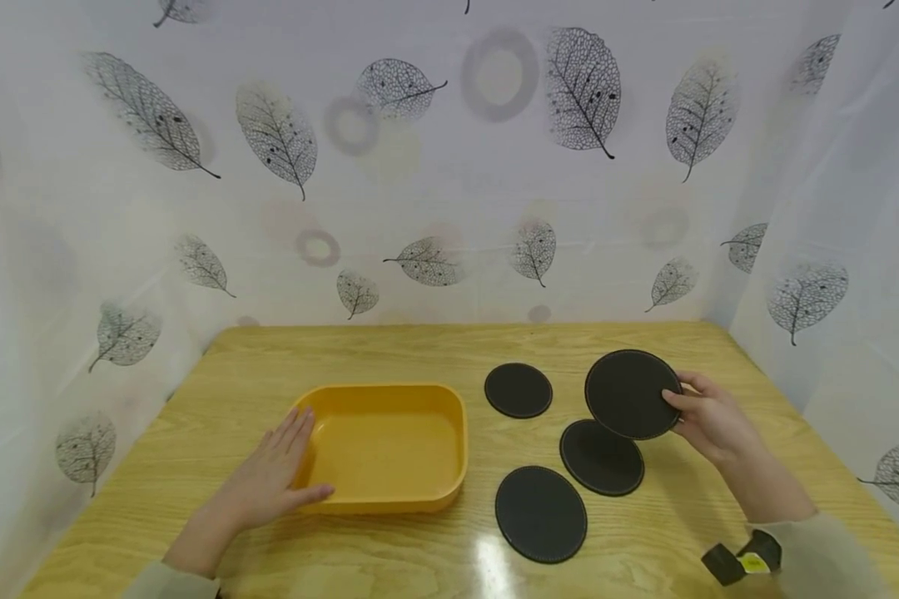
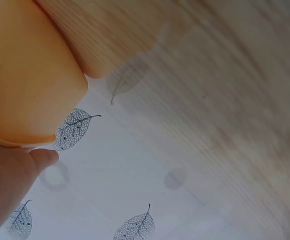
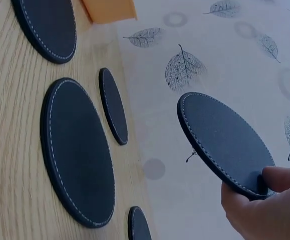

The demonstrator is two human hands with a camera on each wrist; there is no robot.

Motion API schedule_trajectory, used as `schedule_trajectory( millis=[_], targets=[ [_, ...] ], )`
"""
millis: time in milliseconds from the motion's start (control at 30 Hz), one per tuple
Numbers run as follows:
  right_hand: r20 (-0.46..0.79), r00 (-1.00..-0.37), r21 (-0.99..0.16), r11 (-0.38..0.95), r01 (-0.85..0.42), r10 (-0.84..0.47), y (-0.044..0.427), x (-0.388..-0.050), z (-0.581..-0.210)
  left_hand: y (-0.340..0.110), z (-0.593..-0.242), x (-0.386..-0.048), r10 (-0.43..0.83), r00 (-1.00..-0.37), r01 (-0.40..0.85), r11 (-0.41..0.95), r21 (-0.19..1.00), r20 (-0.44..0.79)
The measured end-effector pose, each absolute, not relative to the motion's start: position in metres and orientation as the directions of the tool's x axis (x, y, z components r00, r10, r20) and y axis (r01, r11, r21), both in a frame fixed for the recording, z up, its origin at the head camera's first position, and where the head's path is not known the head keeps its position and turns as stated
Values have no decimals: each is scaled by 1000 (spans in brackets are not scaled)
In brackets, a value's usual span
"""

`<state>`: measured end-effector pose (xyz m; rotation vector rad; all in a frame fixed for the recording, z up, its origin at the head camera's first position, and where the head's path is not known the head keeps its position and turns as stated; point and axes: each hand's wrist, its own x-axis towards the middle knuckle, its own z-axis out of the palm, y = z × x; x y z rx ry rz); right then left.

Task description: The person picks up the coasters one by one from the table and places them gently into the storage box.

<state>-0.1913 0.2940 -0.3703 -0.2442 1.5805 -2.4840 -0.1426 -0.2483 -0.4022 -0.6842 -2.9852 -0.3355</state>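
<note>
Pale sleeves (image 1: 831, 556) lie nearest the camera, with a black device (image 1: 725, 566) bearing a yellow label at the right wrist. Ahead of them, the right hand (image 1: 712, 420) pinches a black disc (image 1: 629, 391) by its edge, thumb on the upper face and fingers behind, keeping it tilted above the counter (image 1: 644, 549). The left hand (image 1: 273, 478) lies with straight fingers over the near end of a yellow tray (image 1: 385, 445), thumb stretched apart along the front rim.

What matters most is how tray and disc lie: the tray is well to the left of the right hand, apart from the held disc, its long axis seeming to run from the left hand toward the right. The left hand, touching it, is nearer.

Between the hands, three more discs (image 1: 541, 514) rest flat on the counter, all left of the right hand. The right wrist view shows a fourth (image 3: 138, 225), cut off by the picture's edge. Beyond both hands hangs a leaf-printed curtain (image 1: 449, 183).
</note>
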Motion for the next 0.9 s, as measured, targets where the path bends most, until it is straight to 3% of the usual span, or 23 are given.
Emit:
schedule_trajectory(
  millis=[300, 600, 900],
  targets=[
    [21, -945, -868, -474, 145, -327, 262, -195, -365, -247, -401, -142, 421, -901, 433, 878, 202, 104],
    [-74, -953, -904, -383, 189, -294, 211, -201, -357, -247, -402, -143, 425, -898, 439, 877, 193, 114],
    [-92, -932, -903, -365, 226, -350, 160, -212, -356, -247, -403, -143, 418, -902, 432, 883, 185, 112]
  ],
)
